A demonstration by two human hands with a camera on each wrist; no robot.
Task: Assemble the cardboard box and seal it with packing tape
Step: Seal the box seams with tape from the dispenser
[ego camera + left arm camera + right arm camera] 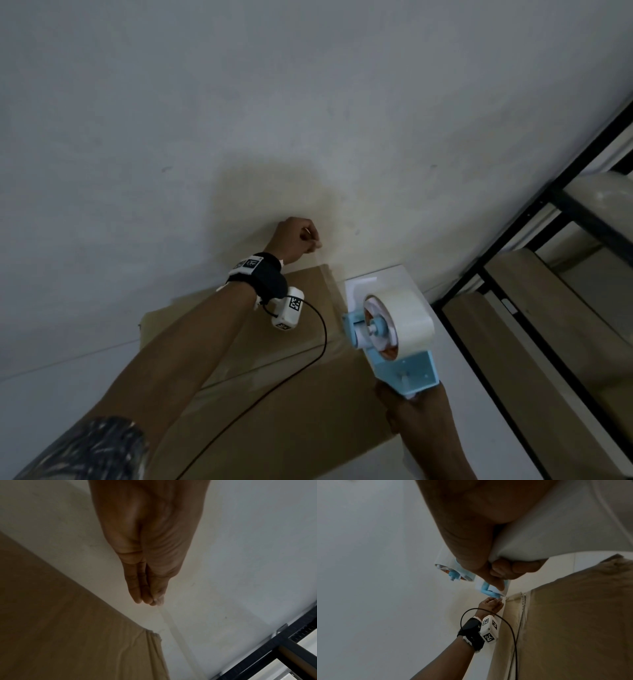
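Sealing is under way on a brown cardboard box [274, 394] lying on a pale table [137, 137], its flaps seemingly folded flat. Nearest the camera, at the box's right edge, the right hand [416, 416] is wrapped around the handle of a blue tape dispenser [390, 337] carrying a roll of clear packing tape. Just beyond the box's far edge, the left hand [298, 240] pinches the free end of the tape strip [330, 284] between thumb and fingertips [147, 599], drawing it taut from the dispenser over the cardboard. Beyond the box's right side stands a black metal rack [513, 274]. Next, by the look of it, the strip must be lowered along the seam, pressed flat and cut at the dispenser; slack would likely wrinkle it.
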